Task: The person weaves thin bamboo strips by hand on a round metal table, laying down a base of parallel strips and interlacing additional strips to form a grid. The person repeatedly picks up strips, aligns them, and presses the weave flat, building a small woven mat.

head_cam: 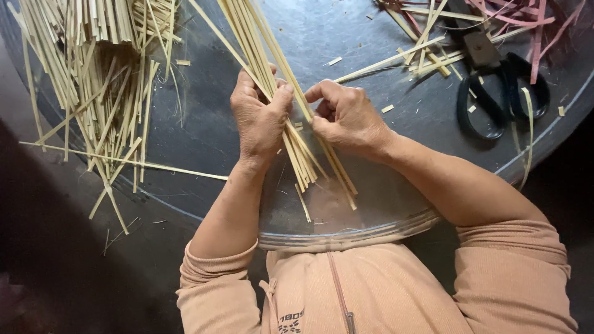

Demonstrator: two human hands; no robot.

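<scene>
Fingers of your left hand are closed round the bundle of pale strips, while your right hand pinches a single strip just beside it, near the surface's near edge. Loosen that left grip and the fan could slide apart, its loose ends spilling over the rim. The scissors lie well apart, toward the right edge, beside pink strips; the loose pile sits far left.

I have one view only, from the head camera. It looks steeply down and close onto the round dark tabletop, whose near rim curves across at six o'clock. My own chest and forearms fill the frame's bottom.
</scene>
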